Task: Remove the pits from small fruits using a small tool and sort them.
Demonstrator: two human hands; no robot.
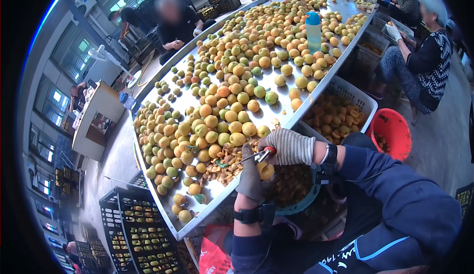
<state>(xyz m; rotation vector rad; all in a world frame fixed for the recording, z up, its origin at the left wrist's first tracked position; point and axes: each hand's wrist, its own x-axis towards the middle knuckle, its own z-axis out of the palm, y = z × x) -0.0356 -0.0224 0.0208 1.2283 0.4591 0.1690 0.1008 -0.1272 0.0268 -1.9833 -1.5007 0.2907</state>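
My right hand (pixel 287 147), in a striped grey knit glove, grips a small tool with a red handle (pixel 270 150) and metal jaws or blades (pixel 261 156). Close against it, my left hand (pixel 250 178), in a dirty grey glove, holds a cut apricot-like fruit (pixel 265 170) with a hollow showing. The tool's thin metal end lies across the left glove's fingers. Both hands are just off the near edge of a metal table (pixel 272 116). Beneath them a teal-rimmed tub (pixel 296 185) holds brown scraps. Brown fruit pieces (pixel 224 165) lie heaped on the table beside the left hand.
Whole yellow-green fruits (pixel 237 89) cover much of the table, around a blue-capped bottle (pixel 313 31). At right are a white crate (pixel 339 113) of halved fruit and a red bucket (pixel 390 133). Black crates (pixel 142 229) stand lower left. People sit across the table (pixel 177 26) and at right (pixel 422 52).
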